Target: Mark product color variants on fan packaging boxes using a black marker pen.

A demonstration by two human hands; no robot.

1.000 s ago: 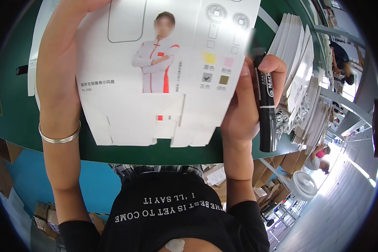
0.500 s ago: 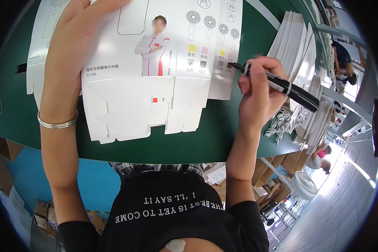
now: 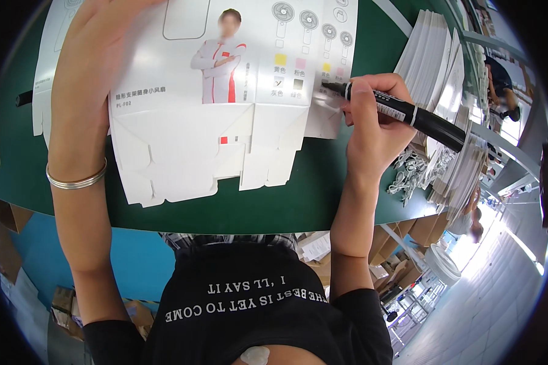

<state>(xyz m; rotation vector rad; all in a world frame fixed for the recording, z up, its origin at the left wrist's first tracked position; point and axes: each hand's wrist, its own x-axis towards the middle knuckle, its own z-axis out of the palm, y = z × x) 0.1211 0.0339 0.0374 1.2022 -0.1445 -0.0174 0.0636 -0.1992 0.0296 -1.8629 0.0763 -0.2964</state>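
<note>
My right hand (image 3: 377,118) grips a black marker pen (image 3: 433,126), its dark tip over the small printed colour squares at the right edge of a lower flat carton blank. On top lies another white carton blank (image 3: 182,131), printed with small fans, a person in a white and red jacket, and colour squares, one bearing a tick. My left hand (image 3: 94,42), below which a silver bangle (image 3: 76,180) circles the wrist, lies flat on the blanks with fingers stretched to the upper right. Some of its fingertips are cut off by the picture's upper edge.
A green table (image 3: 256,219) carries the blanks. Stacked white cartons (image 3: 429,61) and bundled white cables (image 3: 411,173) stand at the right. A black cylindrical end (image 3: 24,98) shows beside the blanks at left. Cardboard boxes, a white fan (image 3: 442,264) and other people are beyond.
The marker's tip has gone slightly left and up, from the darker lower square to the grey one beside it. My left hand has shifted a little left and up.
</note>
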